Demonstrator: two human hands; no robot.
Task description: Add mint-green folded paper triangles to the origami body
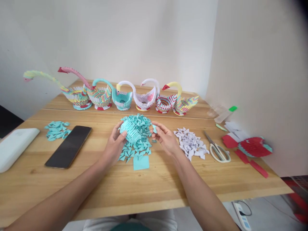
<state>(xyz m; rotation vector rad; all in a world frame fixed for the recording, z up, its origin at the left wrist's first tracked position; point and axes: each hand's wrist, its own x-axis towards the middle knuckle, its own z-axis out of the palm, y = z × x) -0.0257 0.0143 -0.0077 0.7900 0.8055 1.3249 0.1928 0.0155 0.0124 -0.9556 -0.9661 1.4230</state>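
My left hand (115, 140) is closed on the side of a turquoise model (131, 131) built from many folded paper pieces. To its right, my right hand (166, 137) pinches one small turquoise folded paper piece (154, 129) between thumb and fingers. Beneath and around the model spreads a heap of loose turquoise paper triangles (142, 147). A flat turquoise paper square (141, 163) lies at the heap's near edge. Just right of my right hand is a pile of white folded paper pieces (190, 142).
Several folded-paper swans (122, 99) stand in a row at the back. On the left are a phone (68, 147), a white power bank (16, 147) and a small turquoise pile (57, 130). Scissors (218, 151) and a red paper model (255, 147) lie on the right.
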